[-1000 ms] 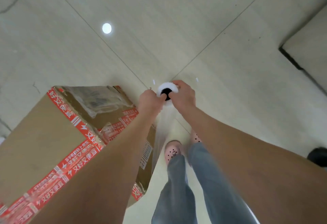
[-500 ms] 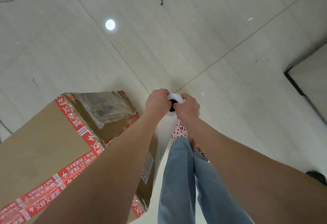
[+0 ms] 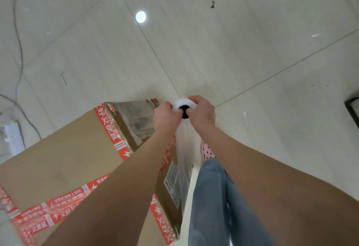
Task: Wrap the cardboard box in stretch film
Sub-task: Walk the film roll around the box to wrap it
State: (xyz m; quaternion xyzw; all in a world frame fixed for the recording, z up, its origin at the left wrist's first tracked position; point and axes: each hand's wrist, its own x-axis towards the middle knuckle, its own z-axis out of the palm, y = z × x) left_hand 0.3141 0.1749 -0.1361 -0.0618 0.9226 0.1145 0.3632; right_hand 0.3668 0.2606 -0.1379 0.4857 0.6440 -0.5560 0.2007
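Film being drawn along the box side
Both hands (image 3: pixel 184 114) grip the upright white stretch-film roll (image 3: pixel 184 106); next, probably round the tall brown cardboard box (image 3: pixel 64 160) at the left hand (image 3: pixel 165 117).

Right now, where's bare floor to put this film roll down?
Bare tile floor lies ahead and right of the film roll that the left hand and right hand hold. It is crowded at left: cardboard box, cable, white power strip. Only a narrow strip separates the box from your legs.
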